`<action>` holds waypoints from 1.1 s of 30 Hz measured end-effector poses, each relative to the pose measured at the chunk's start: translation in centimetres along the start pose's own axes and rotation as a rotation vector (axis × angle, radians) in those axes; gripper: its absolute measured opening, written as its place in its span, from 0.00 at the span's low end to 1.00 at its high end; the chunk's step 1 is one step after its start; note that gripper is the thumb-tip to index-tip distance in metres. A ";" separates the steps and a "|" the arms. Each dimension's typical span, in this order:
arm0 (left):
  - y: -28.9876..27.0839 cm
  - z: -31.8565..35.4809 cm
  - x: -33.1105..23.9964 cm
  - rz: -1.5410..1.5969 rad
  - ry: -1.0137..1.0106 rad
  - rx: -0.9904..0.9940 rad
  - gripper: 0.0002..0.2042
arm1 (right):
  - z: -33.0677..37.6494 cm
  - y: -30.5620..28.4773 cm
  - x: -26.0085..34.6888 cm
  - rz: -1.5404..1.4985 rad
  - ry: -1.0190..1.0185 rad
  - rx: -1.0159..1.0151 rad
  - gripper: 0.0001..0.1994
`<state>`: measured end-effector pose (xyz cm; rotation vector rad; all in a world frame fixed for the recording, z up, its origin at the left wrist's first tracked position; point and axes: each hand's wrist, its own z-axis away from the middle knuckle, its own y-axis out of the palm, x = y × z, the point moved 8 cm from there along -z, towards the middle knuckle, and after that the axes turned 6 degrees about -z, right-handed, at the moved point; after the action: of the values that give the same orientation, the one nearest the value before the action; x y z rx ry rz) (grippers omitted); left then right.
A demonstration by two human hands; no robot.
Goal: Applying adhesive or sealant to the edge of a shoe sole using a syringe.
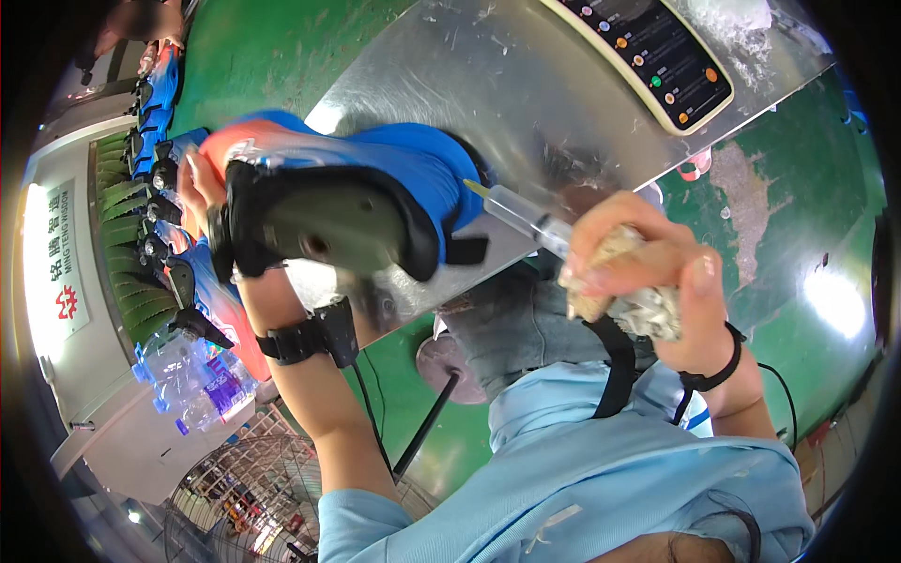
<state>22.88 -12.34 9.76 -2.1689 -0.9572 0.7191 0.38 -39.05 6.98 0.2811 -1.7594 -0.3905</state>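
Observation:
My left hand is closed around the far left side of an olive-green pad with black edging and a loose black strap. This pad sits against a curved, glossy blue and orange piece, held tilted above the metal table's near edge. In my closed right hand are a clear syringe and a crumpled whitish cloth. The syringe's yellowish tip points left and reaches the blue piece's right rim; whether it touches cannot be made out. Much of my left palm is hidden behind the pad.
A control panel with coloured buttons lies on the metal table, beside clear plastic wrap. Similar blue and orange pieces line the left side. Empty plastic bottles, a wire fan guard and a round stool stand lower down.

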 end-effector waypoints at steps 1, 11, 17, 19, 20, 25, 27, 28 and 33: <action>1.3 1.4 4.3 0.559 -0.451 0.017 0.21 | -0.4 0.2 -0.3 0.034 0.010 0.030 0.34; -6.1 15.9 0.9 0.791 -1.194 -0.085 0.17 | -1.7 1.9 -0.6 0.151 -0.019 -0.007 0.32; -6.1 22.1 -7.2 1.153 -1.297 0.447 0.23 | -1.2 2.6 -1.0 -0.098 -0.081 -0.084 0.27; -4.5 22.6 -10.2 1.308 -1.290 0.640 0.27 | -0.6 2.6 -0.8 -0.105 -0.064 -0.109 0.28; -3.8 22.3 -11.8 1.366 -1.282 0.686 0.28 | -0.4 2.8 -0.8 -0.132 -0.050 -0.107 0.28; -2.2 23.6 -13.3 1.494 -1.273 0.700 0.25 | 0.7 3.1 -0.1 -0.169 -0.022 -0.070 0.29; -1.8 23.4 -13.8 1.534 -1.269 0.688 0.24 | 1.3 3.2 -0.1 -0.181 0.026 -0.092 0.31; -1.5 23.3 -14.1 1.564 -1.261 0.682 0.22 | 1.5 3.3 0.2 -0.174 0.032 -0.086 0.31; -0.5 23.2 -15.1 1.672 -1.215 0.549 0.23 | 2.7 3.3 0.7 -0.109 0.181 -0.134 0.32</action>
<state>-2.18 -16.09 -1.38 -1.4008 0.9301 2.7175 -2.34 -36.01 8.48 0.3074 -1.5371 -0.5423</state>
